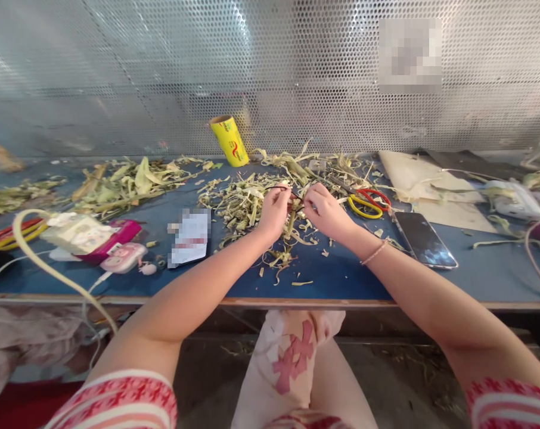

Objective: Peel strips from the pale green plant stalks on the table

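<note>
My left hand (275, 210) and my right hand (326, 210) are close together over a heap of dry, pale green plant scraps (238, 205). Both have their fingers pinched on a thin dark strand (297, 196) that runs between them; its exact kind is too small to tell. Scraps and curled strips lie beneath both hands. Just right of my right hand are scissors (369, 202) with one red and one yellow handle loop. My fingertips partly hide what is between them.
A phone (424, 238) lies at right, near brown paper sheets (431, 179). A yellow tube (229, 142) leans by the perforated metal panel (306, 65). At left are another phone-like device (190, 238), a pink case (122, 238), cables (64, 280) and more leaf scraps (131, 185).
</note>
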Demonstrator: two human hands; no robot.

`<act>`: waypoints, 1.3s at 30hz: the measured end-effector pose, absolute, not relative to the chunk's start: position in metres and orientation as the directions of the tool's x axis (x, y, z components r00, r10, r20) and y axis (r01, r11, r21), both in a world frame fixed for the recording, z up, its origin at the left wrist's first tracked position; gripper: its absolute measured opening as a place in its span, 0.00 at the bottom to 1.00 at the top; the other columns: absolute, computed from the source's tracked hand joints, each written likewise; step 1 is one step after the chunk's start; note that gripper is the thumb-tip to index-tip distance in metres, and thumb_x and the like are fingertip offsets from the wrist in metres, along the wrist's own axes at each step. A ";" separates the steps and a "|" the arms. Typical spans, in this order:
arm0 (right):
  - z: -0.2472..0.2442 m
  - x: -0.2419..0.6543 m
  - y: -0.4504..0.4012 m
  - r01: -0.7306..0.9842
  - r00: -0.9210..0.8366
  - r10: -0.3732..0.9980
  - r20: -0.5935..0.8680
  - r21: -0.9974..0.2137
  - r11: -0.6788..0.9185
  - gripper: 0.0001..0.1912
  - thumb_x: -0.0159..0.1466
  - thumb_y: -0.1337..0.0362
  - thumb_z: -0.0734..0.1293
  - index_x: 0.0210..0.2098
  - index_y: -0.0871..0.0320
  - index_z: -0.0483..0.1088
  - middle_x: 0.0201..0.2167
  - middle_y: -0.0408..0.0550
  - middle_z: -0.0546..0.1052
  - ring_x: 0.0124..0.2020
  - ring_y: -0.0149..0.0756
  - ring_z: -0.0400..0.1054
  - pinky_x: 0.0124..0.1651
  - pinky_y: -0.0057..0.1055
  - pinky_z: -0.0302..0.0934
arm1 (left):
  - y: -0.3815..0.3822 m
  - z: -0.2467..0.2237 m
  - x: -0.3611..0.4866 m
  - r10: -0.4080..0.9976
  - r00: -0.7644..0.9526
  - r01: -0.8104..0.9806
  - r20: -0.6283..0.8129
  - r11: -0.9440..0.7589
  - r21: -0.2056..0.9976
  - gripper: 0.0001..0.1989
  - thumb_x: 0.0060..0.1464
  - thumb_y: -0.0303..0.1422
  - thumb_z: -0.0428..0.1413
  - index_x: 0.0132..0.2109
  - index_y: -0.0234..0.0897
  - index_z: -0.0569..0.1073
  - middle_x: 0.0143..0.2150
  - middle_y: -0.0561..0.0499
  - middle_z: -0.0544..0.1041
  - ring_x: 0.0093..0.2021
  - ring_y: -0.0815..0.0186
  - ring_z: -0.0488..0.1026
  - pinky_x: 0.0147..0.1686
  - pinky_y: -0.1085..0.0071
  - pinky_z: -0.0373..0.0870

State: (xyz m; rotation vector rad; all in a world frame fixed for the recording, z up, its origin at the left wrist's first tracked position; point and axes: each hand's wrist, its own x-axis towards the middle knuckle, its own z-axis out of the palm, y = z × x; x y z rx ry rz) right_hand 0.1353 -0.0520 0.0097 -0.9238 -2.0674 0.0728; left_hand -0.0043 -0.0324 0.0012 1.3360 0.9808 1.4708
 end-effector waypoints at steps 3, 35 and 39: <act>0.008 0.135 -0.051 0.564 -0.379 0.635 0.673 -0.376 0.735 0.07 0.58 0.72 0.58 0.25 0.56 0.58 0.35 0.51 0.64 0.38 0.36 0.61 0.42 0.36 0.62 | -0.029 -0.002 -0.005 0.954 -0.039 -0.064 0.297 -0.299 0.952 0.06 0.54 0.32 0.49 0.29 0.38 0.63 0.26 0.54 0.65 0.26 0.72 0.62 0.24 0.76 0.58; 0.016 0.139 -0.052 0.306 -0.630 0.565 0.532 -0.499 0.811 0.10 0.54 0.75 0.60 0.20 0.58 0.58 0.29 0.44 0.62 0.30 0.29 0.57 0.34 0.28 0.55 | -0.027 -0.003 -0.008 0.919 0.023 0.094 0.393 -0.393 0.915 0.12 0.58 0.29 0.47 0.25 0.37 0.62 0.24 0.55 0.65 0.27 0.71 0.63 0.32 0.73 0.59; 0.016 0.139 -0.054 0.357 -0.493 0.634 0.596 -0.526 0.772 0.09 0.55 0.74 0.59 0.20 0.57 0.58 0.29 0.44 0.62 0.29 0.29 0.57 0.32 0.27 0.55 | -0.032 0.001 -0.007 0.957 0.148 -0.235 0.249 -0.210 0.949 0.10 0.57 0.34 0.51 0.29 0.36 0.66 0.25 0.55 0.67 0.25 0.72 0.63 0.27 0.74 0.59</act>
